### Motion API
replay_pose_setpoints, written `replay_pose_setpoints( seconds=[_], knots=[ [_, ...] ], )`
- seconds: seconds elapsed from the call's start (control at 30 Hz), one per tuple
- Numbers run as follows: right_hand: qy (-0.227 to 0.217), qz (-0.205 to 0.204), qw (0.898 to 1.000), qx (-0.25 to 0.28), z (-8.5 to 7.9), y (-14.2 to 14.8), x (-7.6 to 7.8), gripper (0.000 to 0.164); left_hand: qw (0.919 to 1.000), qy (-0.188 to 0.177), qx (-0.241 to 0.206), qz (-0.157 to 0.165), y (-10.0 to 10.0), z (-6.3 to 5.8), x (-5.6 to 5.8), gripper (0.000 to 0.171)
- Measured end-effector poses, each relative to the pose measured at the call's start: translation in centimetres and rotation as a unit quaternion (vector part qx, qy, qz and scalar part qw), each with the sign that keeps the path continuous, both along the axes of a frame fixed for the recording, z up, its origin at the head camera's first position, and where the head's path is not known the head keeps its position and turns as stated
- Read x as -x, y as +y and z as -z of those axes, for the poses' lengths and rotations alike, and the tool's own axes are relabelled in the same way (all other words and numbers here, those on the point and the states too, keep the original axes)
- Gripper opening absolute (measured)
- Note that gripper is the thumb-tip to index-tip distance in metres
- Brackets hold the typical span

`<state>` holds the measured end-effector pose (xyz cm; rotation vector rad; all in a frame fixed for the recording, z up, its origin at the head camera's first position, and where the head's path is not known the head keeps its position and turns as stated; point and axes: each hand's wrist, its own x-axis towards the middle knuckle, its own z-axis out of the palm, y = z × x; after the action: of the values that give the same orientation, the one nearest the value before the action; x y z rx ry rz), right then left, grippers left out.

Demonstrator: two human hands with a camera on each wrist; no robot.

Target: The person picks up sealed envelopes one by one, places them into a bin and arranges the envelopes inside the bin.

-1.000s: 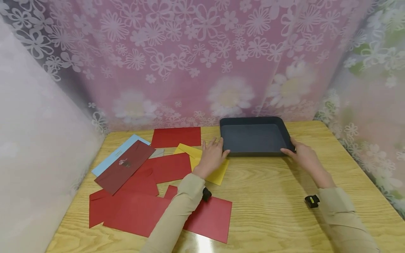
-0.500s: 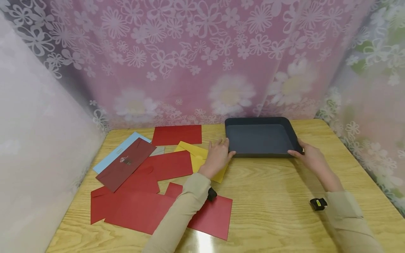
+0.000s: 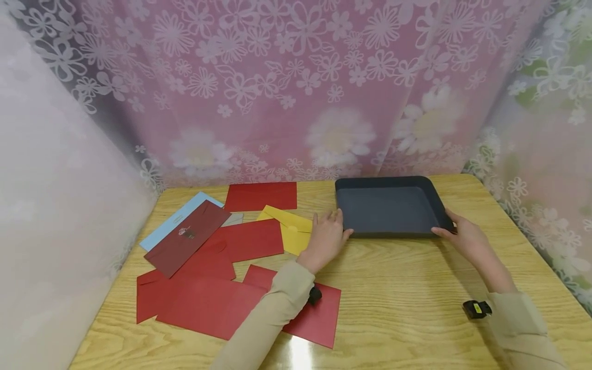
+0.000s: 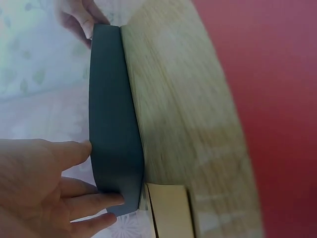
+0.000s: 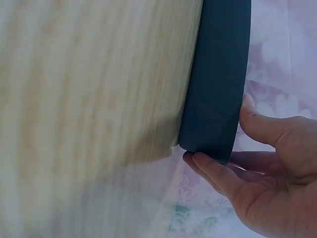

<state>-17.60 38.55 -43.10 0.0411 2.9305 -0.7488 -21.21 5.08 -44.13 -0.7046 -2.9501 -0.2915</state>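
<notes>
A dark grey rectangular baking tray point(image 3: 386, 208) lies on the table toward the back right. My left hand point(image 3: 326, 237) grips its near left corner, and in the left wrist view the thumb touches the rim while the fingers point(image 4: 96, 202) lie against the side wall. At the near right corner my right hand point(image 3: 467, 237) holds the tray, thumb at the rim and fingers point(image 5: 218, 173) low on the outer wall. Partly behind my left hand lies a yellow envelope point(image 3: 290, 234).
Several red envelopes point(image 3: 208, 303) overlap on the left half of the wooden table point(image 3: 393, 308). A maroon envelope point(image 3: 187, 236) lies over a light blue envelope point(image 3: 171, 222). Another red envelope point(image 3: 262, 196) sits at the back. A floral curtain point(image 3: 277, 92) stands behind the table.
Both hands have moved the tray to the right and slightly toward me along the table. The envelopes have stayed in place.
</notes>
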Motion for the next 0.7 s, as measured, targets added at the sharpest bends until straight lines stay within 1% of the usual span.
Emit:
replay_pose_setpoints(
  seconds=[0.23, 0.43, 0.53, 0.7],
  knots=[
    [0.001, -0.004, 1.000, -0.010, 0.0, 0.2, -1.3, 0.086, 0.9999, -0.001, 0.008, 0.012, -0.1, 0.2, -0.9, 0.062],
    [-0.005, -0.002, 1.000, -0.007, -0.1, 0.1, -2.3, 0.087, 0.9998, -0.002, -0.019, 0.009, -0.9, -0.1, -1.7, 0.060],
    [-0.003, -0.005, 1.000, -0.006, 0.0, 0.0, -2.7, 0.087, 0.9994, 0.002, -0.031, 0.015, -1.3, -0.2, -2.0, 0.059],
    [-0.001, -0.005, 1.000, -0.003, 0.0, -0.1, -3.4, 0.087, 0.9992, 0.012, -0.030, 0.022, -1.5, -0.4, -2.6, 0.058]
  ],
)
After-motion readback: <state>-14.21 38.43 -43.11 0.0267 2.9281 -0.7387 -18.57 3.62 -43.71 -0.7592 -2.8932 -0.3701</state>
